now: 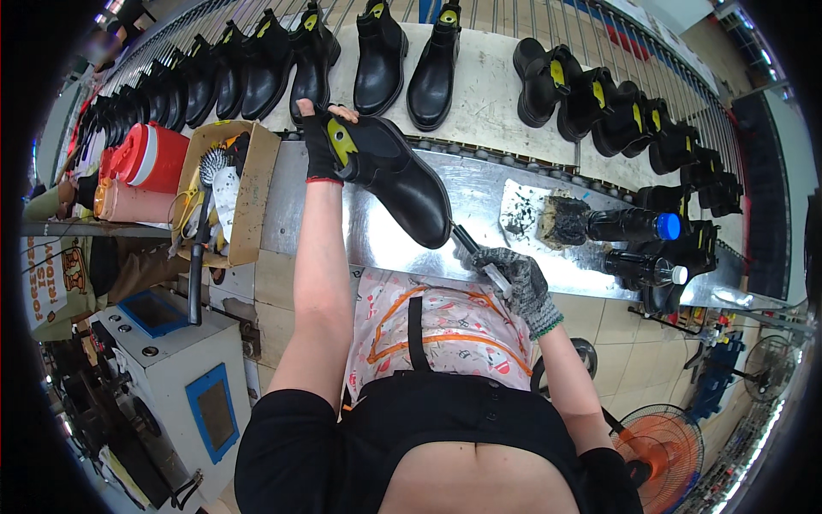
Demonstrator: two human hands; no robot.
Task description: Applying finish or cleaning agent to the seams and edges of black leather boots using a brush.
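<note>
My left hand [322, 152], in a black fingerless glove, is closed on the top of a black ankle boot [401, 184] with a yellow-green lining. The boot is tilted over the metal bench, its toe pointing down and to the right. My right hand [524, 289], in a grey knitted glove, grips a slim dark pen-like tool [465, 241] with a pale rear end. The tool's tip is at the sole edge near the boot's toe; whether it touches I cannot tell.
Rows of black boots [377, 68] stand on the conveyor beyond the metal bench [291, 201]. At right lie a stained white cloth [519, 206], a dark sponge-like block [565, 224] and two dark bottles [621, 225]. A cardboard box [257, 193] with a brush and red jug [154, 154] are left.
</note>
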